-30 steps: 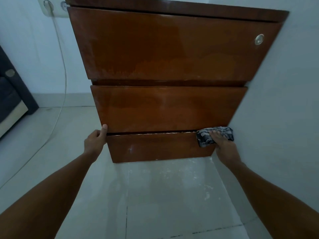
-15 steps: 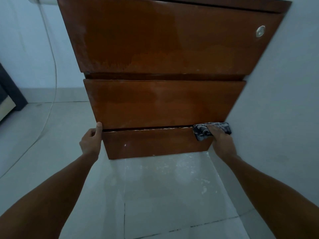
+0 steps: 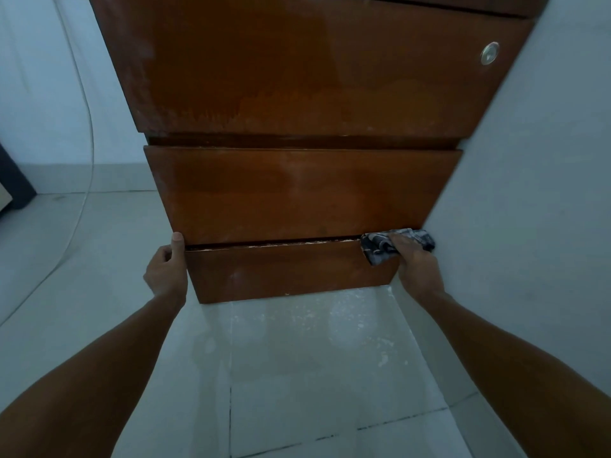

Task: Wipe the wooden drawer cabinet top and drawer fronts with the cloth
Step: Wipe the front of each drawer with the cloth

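The person faces the wooden drawer cabinet [image 3: 297,77], which stands on the tiled floor [image 3: 297,375] against a wall on the right-hand side. The right hand [image 3: 417,266] presses a dark patterned cloth [image 3: 380,247] flat against the upper right corner of the bottom drawer front [image 3: 281,269], fingers spread over the fabric. The left hand [image 3: 167,271] is loosely curled at the opposite end of that drawer, thumb pointing up along the edge of the middle drawer front [image 3: 297,190]. Above both hands, a round metal lock [image 3: 489,53] sits on the top drawer. A thin cable [image 3: 86,127] hangs left of the left hand.
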